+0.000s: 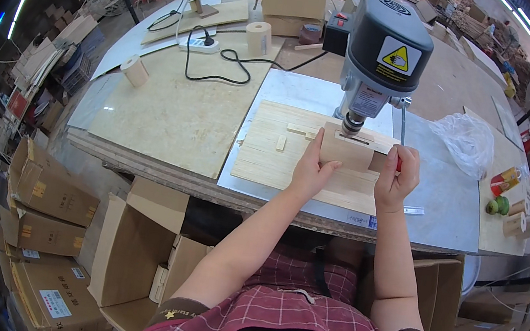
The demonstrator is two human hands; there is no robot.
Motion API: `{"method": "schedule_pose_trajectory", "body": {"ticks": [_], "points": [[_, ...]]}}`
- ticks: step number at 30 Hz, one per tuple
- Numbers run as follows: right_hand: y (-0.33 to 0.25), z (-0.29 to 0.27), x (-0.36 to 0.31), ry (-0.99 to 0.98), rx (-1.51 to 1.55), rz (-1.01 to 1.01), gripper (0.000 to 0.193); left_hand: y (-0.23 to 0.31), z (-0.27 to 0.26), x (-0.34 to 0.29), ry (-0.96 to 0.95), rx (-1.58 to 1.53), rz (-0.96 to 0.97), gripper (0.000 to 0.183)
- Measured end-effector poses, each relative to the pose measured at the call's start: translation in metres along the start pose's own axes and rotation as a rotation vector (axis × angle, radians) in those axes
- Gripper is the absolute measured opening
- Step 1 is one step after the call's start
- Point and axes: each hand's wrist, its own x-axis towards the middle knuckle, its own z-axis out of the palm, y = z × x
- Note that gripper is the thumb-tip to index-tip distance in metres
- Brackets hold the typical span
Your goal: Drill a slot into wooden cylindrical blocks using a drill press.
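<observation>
A light wooden block (347, 153) with a curved front and a long slot in its top sits beneath the chuck (353, 123) of a bench drill press (387, 54). My left hand (313, 174) grips the block's left end, fingers along its side and thumb on the front. Closed near the block's right end, my right hand (398, 178) holds the drill press's feed lever (404, 127); a bit of red shows between the fingers. Under the block lies a pale wooden board (266, 155), with small wooden strips (280, 143) on it. The chuck hides the drill bit's tip.
A power strip (198, 43) with a black cable stands at the back left, near wooden cylinders (259, 39). Behind is a cardboard box (293, 5). To the right lie a clear plastic bag (465, 142) and a green tape roll (497, 205). Open cartons (133, 249) stand below the table's edge.
</observation>
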Motion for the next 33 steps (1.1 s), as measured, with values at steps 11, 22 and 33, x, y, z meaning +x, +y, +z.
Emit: {"method": "schedule_pose_trajectory", "body": {"ticks": [11, 22, 33], "points": [[0.031, 0.018, -0.029, 0.016, -0.038, -0.016, 0.009, -0.022, 0.003, 0.001, 0.059, -0.025, 0.057, 0.081], [0.028, -0.002, -0.017, -0.105, 0.005, -0.063, 0.010, -0.002, 0.003, -0.006, 0.041, 0.066, 0.065, 0.082], [0.080, -0.022, 0.151, -0.287, -0.506, -0.027, 0.027, -0.002, 0.005, 0.000, -0.007, 0.063, 0.063, 0.083]]}}
